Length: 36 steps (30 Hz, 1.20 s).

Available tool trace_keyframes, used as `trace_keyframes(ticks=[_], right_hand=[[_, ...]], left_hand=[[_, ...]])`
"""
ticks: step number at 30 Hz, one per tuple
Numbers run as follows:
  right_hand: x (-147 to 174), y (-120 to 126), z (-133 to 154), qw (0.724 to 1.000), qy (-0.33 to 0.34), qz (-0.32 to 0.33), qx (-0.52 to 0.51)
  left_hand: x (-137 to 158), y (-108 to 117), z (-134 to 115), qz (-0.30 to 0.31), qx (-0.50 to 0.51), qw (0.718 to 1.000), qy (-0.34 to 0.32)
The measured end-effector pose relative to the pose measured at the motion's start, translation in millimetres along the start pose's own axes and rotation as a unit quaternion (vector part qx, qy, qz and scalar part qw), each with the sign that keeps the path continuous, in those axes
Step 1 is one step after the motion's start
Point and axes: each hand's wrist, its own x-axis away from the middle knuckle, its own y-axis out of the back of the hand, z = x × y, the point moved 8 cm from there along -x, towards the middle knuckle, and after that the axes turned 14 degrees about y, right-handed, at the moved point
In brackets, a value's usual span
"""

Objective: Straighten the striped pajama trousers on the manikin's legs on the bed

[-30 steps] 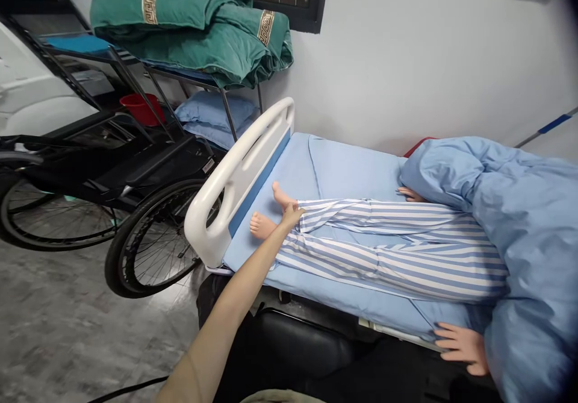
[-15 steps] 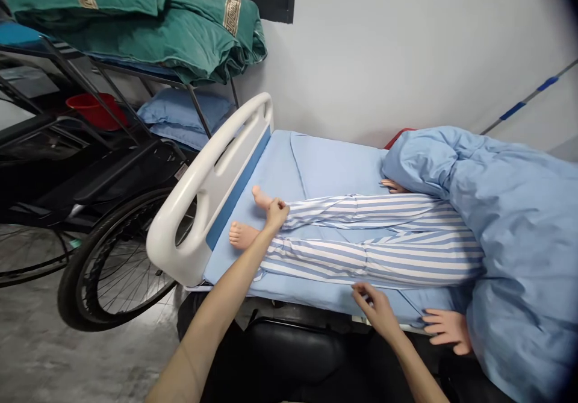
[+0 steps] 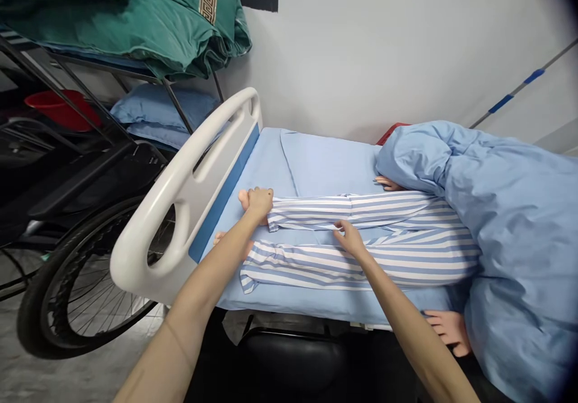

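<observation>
A manikin lies on the bed in blue-and-white striped trousers (image 3: 311, 266). Its far foot (image 3: 244, 198) shows just past my left hand (image 3: 261, 202), whose fingers are wrapped round the ankle at the trouser hem. My left forearm partly covers the manikin's near foot (image 3: 220, 237). Over the gap between the two legs is my right hand (image 3: 349, 238), fingers curved and apart, their tips at the lower edge of the far trouser leg near the knee. Whether they touch the cloth I cannot tell. A light blue quilt (image 3: 510, 210) hides the manikin's upper body.
A white bed end board (image 3: 169, 180) rises left of the feet. Beyond it stand a wheelchair wheel (image 3: 58, 294), a red basin (image 3: 63, 109) and a rack with green bedding (image 3: 180, 29). A black chair (image 3: 291, 361) is against the bed's near side.
My left hand has gone from the far trouser hem to a grip round the ankle. My right hand has moved from the near bed edge up to the far leg. The view has shifted slightly.
</observation>
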Motion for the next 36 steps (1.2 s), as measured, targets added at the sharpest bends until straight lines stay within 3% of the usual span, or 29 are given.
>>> trace_keyframes(ticks=[4,7,10,13,16,21,24,27,29,31,33,35,36], right_hand=[[-12,-2,7,0.995,0.059,0.001,0.075],[-35,-2,21,0.986,0.102,-0.004,0.131],[-63,-9,38,0.971,0.149,0.01,0.185],[-84,-20,44,0.963,0.149,0.039,0.219],[-95,-29,45,0.963,0.141,0.059,0.222],[-106,-33,46,0.963,0.125,0.041,0.236],[-105,-30,54,0.968,0.114,0.013,0.223],[-84,-27,75,0.976,0.127,-0.025,0.172],[-55,-33,92,0.981,0.156,-0.018,0.118],[-20,-42,107,0.979,0.187,0.009,0.082],[14,-48,116,0.975,0.2,0.03,0.091],[40,-54,120,0.97,0.197,0.053,0.135],[49,-57,122,0.965,0.194,0.07,0.16]], left_hand=[[7,-14,-4,-0.015,-0.085,0.995,-0.054],[21,-14,-17,-0.023,-0.107,0.984,-0.139],[37,-25,-26,0.01,-0.15,0.966,-0.212],[42,-37,-16,0.039,-0.204,0.958,-0.197],[44,-36,-7,0.015,-0.211,0.956,-0.203],[47,-26,0,-0.016,-0.167,0.962,-0.215],[60,-12,2,-0.038,-0.077,0.973,-0.212],[98,7,17,-0.102,0.048,0.972,-0.207],[137,8,37,-0.119,0.111,0.966,-0.202],[173,1,71,-0.131,0.178,0.965,-0.138],[202,-11,122,-0.172,0.255,0.951,0.013],[222,-32,168,-0.177,0.329,0.913,0.162],[227,-45,182,-0.151,0.373,0.89,0.215]])
